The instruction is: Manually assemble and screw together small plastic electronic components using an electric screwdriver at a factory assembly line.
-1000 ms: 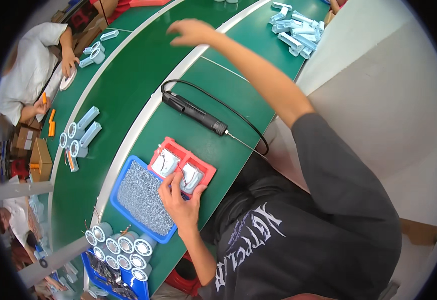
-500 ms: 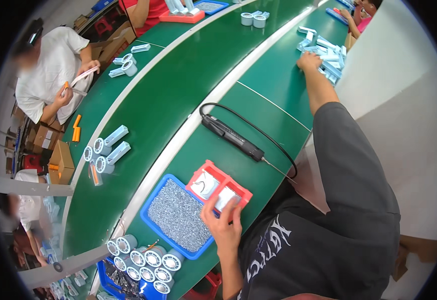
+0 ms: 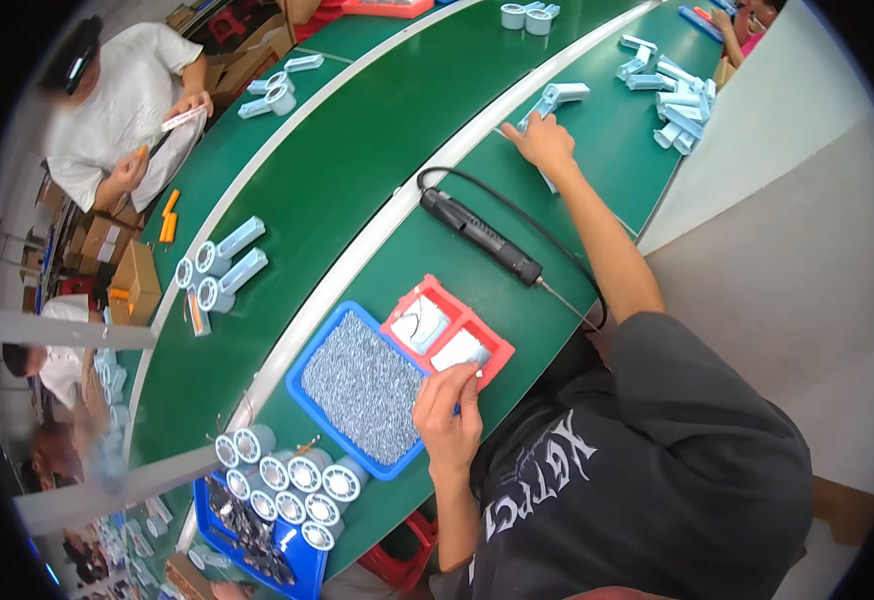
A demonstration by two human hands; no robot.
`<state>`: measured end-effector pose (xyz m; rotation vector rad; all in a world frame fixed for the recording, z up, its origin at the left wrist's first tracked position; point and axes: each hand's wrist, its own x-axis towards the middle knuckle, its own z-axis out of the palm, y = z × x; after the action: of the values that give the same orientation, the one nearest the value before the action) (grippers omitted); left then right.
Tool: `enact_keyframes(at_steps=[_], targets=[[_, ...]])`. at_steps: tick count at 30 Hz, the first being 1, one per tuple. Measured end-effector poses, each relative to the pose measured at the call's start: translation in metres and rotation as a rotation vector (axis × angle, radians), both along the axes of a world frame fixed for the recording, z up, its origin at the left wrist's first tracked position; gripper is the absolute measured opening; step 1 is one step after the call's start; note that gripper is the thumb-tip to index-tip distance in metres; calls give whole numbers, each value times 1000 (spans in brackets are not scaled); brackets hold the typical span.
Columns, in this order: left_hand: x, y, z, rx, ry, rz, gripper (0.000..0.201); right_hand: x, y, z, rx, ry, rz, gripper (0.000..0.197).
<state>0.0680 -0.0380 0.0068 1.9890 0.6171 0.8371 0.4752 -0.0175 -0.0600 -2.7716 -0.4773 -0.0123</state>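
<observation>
Left hand (image 3: 449,415), mine: thumb and fingertips pinched on a small white piece (image 3: 479,373) at the red tray (image 3: 467,315), presumably set close for easy reach. Right hand (image 3: 547,142), mine: fingers half-curled over light-blue casings (image 3: 563,92) across the desk (image 3: 387,260); whether gripped, I cannot tell. Also: black corded driver (image 3: 482,238), lying between my hands; blue screw bin (image 3: 294,378), adjoining the tray.

The right hand (image 3: 545,147) partly hides a light-blue piece (image 3: 544,106), apparently gripped.
</observation>
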Motion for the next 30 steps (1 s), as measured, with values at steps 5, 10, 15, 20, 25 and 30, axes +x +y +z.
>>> enact_keyframes(at_steps=[5,10,15,20,25,30], targets=[[-16,6,-13,36,-39,-23,17,-65,-22,46,-167,39,274,54],[-21,11,-13,11,-9,-49,17,-57,-55,92,106,-21,370,41],[-15,14,-13,27,20,-39,16,-40,-69,99,453,23,329,43],[-7,13,-7,5,48,-26,16,-28,-65,41,499,9,428,45],[-5,8,-15,2,5,35,16,-49,-80,13,142,-171,414,43],[-12,10,-26,-22,-45,36,16,-88,-84,87,599,187,613,51]])
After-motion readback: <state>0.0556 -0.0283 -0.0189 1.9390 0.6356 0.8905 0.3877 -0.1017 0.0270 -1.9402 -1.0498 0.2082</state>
